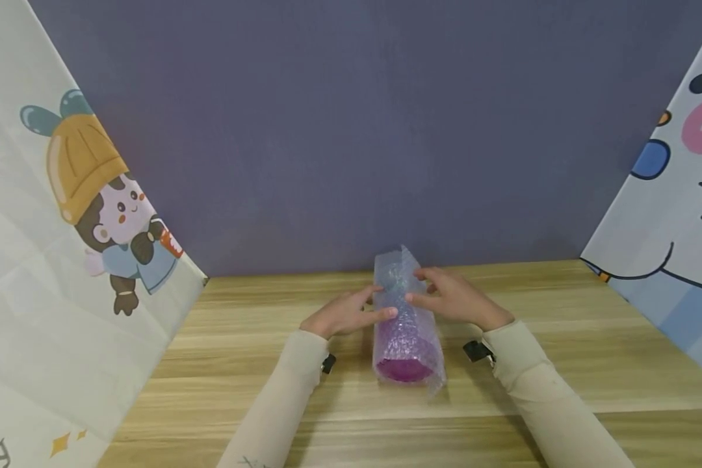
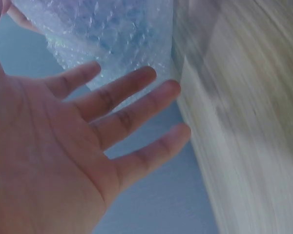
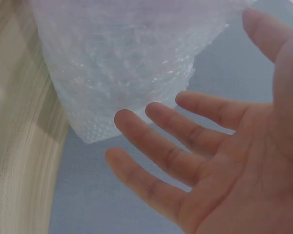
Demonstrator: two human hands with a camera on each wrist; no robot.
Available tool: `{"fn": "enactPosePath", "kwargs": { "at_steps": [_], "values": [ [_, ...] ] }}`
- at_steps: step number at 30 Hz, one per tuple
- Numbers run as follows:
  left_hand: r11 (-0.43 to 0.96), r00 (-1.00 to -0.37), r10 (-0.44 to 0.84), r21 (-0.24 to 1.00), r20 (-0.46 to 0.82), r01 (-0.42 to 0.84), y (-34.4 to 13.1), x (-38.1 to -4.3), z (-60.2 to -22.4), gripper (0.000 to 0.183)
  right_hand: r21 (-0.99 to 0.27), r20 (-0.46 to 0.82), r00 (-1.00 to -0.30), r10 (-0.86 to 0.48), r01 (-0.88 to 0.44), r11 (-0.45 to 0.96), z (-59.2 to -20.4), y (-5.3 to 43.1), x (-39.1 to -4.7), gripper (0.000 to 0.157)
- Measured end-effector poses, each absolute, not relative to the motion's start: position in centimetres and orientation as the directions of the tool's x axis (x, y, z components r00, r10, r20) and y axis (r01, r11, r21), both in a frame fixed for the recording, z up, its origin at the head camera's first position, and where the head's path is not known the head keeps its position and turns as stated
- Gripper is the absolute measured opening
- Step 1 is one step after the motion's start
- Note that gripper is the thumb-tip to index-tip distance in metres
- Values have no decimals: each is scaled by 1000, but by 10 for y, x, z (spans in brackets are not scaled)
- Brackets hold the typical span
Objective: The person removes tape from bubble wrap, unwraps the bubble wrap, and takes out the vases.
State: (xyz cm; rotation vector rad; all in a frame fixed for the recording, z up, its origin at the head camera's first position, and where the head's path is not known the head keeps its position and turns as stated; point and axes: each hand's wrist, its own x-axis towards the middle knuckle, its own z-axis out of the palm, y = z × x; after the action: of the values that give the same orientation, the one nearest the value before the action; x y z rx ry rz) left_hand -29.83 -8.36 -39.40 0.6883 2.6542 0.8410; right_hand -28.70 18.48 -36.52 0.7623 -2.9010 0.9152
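Fingers point(image 1: 386, 313) of both hands straight, released, tips touching bubble-wrap roll point(image 1: 403, 318) at 9 and 3 o'clock. Roll lies mid-bench point(image 1: 561, 364), purple item inside w/ near end uncovered; wrap approx. done, ends apparently not yet closed.

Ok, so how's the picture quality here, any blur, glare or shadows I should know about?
Head view: sharp and evenly lit, soft shadows under the sleeves, small glints on the bubble-wrapped purple cylinder. Left wrist view: table streaked with blur, left hand slightly soft. Right wrist view: right hand and bubble wrap hazy, the wood blurred.
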Motion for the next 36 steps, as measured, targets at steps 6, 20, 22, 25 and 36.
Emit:
{"fn": "enactPosePath", "kwargs": {
  "at_steps": [6,20,22,25,36],
  "values": [
    [733,-864,489,593,-119,333,-76,-295,-395,102,-527,137,-898,-417,-423,737,-367,183,-286,83],
    [730,-868,471,622,-157,283,-71,-290,-396,112,-509,137,-903,-408,-417,753,-367,181,-286,70],
    [722,-863,478,631,-160,284,-71,-290,-396,112,-504,148,-901,-407,-423,753,-367,181,-287,66],
    [713,-857,489,641,-162,285,-71,-290,-396,112,-500,162,-899,-407,-430,751,-367,179,-286,60],
    [701,-851,494,661,-178,269,-71,-288,-398,113,-434,293,-874,-388,-483,761,-370,170,-288,41]
  ]
}}
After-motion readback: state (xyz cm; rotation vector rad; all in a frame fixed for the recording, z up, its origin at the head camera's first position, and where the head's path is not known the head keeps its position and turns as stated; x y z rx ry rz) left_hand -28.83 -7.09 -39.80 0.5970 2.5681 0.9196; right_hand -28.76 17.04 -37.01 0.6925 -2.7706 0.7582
